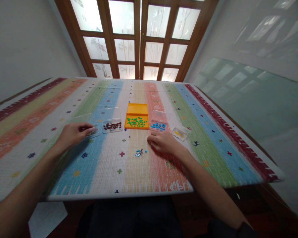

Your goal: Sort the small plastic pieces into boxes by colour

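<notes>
My left hand [73,134] is over a clear plastic box [95,133] at the left. Its thumb and fingers are pinched together, with a tiny pale yellowish bit at the tips that is too small to name. My right hand [161,141] rests on the cloth just in front of a clear box of small blue pieces [158,126]. Its fingers are curled inward, and whatever they may hold is hidden. Between the hands lies a small pile of blue, grey and brownish pieces [139,153], with one blue piece [146,151] beside it.
An open orange case [137,108] holds green pieces [136,122]. Left of it stands a clear box with dark brown pieces [112,126]; at the right, one with yellow pieces [178,134]. A lone brown piece [129,136] lies on the striped tablecloth [106,165].
</notes>
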The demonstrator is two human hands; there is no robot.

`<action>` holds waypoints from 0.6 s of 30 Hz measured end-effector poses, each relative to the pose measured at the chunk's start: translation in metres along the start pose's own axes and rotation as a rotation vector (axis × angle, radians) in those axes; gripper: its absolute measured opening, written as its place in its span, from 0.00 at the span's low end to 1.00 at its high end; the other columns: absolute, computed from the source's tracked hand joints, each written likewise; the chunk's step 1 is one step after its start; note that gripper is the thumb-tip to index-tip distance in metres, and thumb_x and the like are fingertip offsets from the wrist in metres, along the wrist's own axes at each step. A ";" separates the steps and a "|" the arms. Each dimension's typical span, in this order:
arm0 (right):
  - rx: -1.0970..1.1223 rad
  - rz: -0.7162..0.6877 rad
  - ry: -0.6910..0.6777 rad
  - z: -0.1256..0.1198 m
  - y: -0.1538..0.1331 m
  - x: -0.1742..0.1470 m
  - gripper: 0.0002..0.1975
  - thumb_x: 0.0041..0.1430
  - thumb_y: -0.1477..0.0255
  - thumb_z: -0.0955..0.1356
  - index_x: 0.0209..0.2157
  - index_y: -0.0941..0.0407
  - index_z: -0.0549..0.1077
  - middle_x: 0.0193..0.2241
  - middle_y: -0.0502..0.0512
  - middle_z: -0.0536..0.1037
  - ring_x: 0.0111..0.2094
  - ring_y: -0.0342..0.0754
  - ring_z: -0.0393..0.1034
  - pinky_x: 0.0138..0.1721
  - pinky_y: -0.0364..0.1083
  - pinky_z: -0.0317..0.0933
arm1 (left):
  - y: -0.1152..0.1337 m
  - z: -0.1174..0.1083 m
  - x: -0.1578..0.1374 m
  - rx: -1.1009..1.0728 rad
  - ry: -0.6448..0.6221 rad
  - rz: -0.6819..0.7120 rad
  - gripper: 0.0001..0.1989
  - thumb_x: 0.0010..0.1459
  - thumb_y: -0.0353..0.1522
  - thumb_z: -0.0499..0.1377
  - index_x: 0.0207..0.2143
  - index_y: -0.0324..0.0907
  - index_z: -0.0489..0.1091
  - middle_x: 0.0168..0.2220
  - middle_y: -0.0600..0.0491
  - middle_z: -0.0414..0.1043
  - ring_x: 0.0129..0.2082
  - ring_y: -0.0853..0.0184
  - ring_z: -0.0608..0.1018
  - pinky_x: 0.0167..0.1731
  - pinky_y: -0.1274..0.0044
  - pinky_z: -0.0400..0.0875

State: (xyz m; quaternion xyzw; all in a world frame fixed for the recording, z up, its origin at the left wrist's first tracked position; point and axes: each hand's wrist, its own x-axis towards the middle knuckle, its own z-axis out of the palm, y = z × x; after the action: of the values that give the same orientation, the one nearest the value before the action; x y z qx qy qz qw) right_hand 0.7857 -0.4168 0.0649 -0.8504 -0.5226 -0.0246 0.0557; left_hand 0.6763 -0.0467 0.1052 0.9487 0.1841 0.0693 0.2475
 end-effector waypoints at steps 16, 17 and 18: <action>-0.024 -0.011 -0.010 -0.004 -0.002 -0.001 0.09 0.63 0.78 0.64 0.36 0.58 0.77 0.36 0.58 0.78 0.32 0.45 0.63 0.30 0.48 0.42 | -0.016 0.005 0.009 0.043 0.027 0.107 0.18 0.54 0.46 0.57 0.34 0.46 0.80 0.33 0.49 0.83 0.33 0.54 0.80 0.35 0.70 0.70; -0.026 -0.011 -0.011 -0.004 -0.002 -0.001 0.09 0.63 0.78 0.64 0.36 0.58 0.77 0.36 0.58 0.78 0.32 0.45 0.63 0.30 0.48 0.42 | -0.016 0.005 0.009 0.044 0.028 0.114 0.18 0.54 0.46 0.57 0.34 0.46 0.80 0.33 0.49 0.82 0.33 0.54 0.80 0.35 0.70 0.70; -0.028 -0.011 -0.010 -0.004 -0.002 -0.001 0.09 0.63 0.78 0.64 0.36 0.58 0.77 0.36 0.58 0.78 0.32 0.45 0.63 0.30 0.48 0.42 | -0.016 0.005 0.009 0.043 0.029 0.120 0.17 0.54 0.46 0.57 0.34 0.46 0.80 0.33 0.49 0.83 0.34 0.54 0.80 0.35 0.70 0.71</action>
State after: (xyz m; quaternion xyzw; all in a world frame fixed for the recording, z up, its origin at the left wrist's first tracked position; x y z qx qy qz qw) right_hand 0.7834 -0.4177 0.0689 -0.8482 -0.5273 -0.0280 0.0409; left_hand 0.6808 -0.0328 0.0931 0.9621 0.1318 0.0936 0.2196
